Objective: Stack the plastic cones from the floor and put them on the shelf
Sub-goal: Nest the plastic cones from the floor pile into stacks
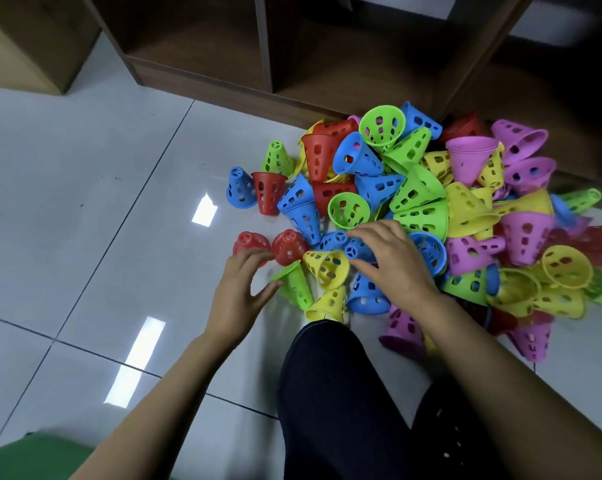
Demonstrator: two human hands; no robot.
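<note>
A heap of perforated plastic cones [420, 199] in red, blue, green, yellow and pink lies on the white tiled floor in front of a brown wooden shelf [268, 50]. My left hand [239, 292] hovers with spread fingers by a fallen green cone [294, 284] and two red cones [287, 245]; the fingertips are close to the green cone's rim, holding nothing. My right hand [389, 258] is spread, palm down, over blue cones [355, 245], with its thumb beside a lying yellow cone [329, 268]. It grips nothing that I can see.
The shelf's lower compartments [195, 36] stand open and dark. A tan cabinet [19, 46] is at the upper left. My dark-trousered knee [334, 393] sits at the heap's near edge. Bare tiles [85, 202] stretch to the left; a green patch [33, 459] shows at the bottom left.
</note>
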